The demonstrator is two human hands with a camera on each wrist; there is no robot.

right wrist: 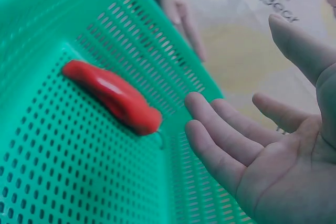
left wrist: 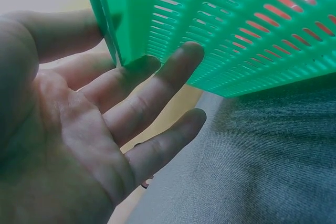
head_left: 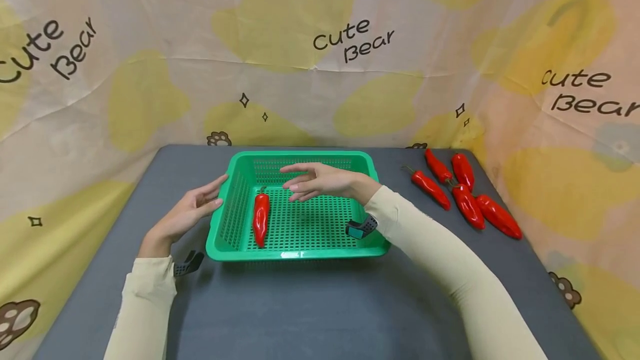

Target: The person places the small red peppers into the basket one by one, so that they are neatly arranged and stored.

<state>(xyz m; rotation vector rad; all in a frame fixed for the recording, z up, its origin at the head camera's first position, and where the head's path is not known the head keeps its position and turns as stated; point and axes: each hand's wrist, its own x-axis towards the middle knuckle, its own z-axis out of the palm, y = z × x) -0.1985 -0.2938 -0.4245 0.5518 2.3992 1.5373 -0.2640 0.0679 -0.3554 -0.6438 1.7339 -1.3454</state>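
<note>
A: What is the left hand (head_left: 187, 210) doing?
B: It is touching the left rim of the green basket (head_left: 300, 255), which is standing on the grey worktop (head_left: 300, 315). Its fingers are lying apart from each other, not clamping.
A: And the right hand (head_left: 322, 179)?
B: It is hovering above the basket, to the right of 1 red pepper (head_left: 261, 219). Its fingers are hanging loosely, a little apart.
A: Where exactly is this pepper lying?
B: It is lying inside, on the left part of the basket floor; its stem is pointing to the far side.
A: Are more peppers lying there?
B: Yes, 5 other red peppers (head_left: 468, 206) are lying near each other on the far right of the worktop. Behind, a patterned cloth (head_left: 280, 26) is hanging.
</note>
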